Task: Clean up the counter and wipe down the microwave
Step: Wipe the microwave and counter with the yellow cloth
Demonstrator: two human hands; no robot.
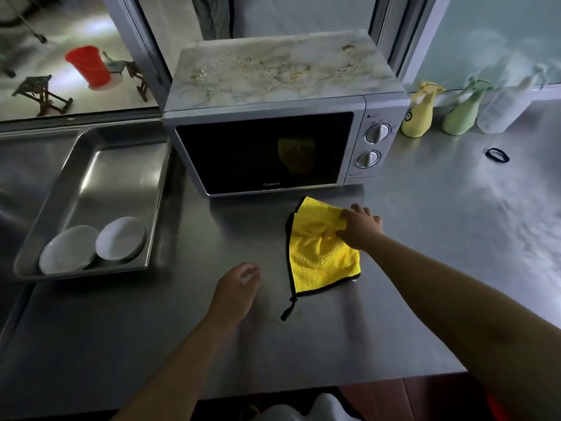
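Head view, left to right: a steel tray (91, 177) holds two white bowls (94, 244) on the steel counter (151, 344). The left hand (235, 291) hovers empty, fingers loosely curled. The yellow cloth (318, 256) lies in front of the microwave (273, 141) — its top stained — with the right hand (359, 227) pinching its upper edge. Spray bottles (440, 110) stand far right.
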